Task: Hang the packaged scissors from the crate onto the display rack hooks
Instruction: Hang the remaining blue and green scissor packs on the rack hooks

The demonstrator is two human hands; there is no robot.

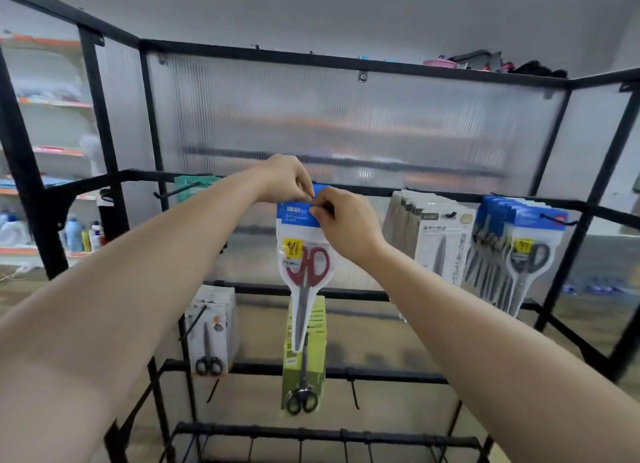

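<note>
- A black metal rack (242, 52) is standing with ribbed clear panels behind its bars.
- Blue-topped scissor packs (519, 251) are hanging in a bunch at the upper bar's right end.
- Pale packs (436, 244) are hanging just beside them.
- A green scissor pack (306, 358) and white scissor packs (211, 331) are hanging lower down.

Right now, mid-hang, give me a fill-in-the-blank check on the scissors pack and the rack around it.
The left hand and right hand pinch the ____ header of the clear plastic pack of scissors. Those scissors have ____ handles. Directly below hangs a ____ card pack of black-handled scissors. The row of packs with grey-handled scissors hangs to the hands' ____.
Missing: blue; red; green; right.
</note>
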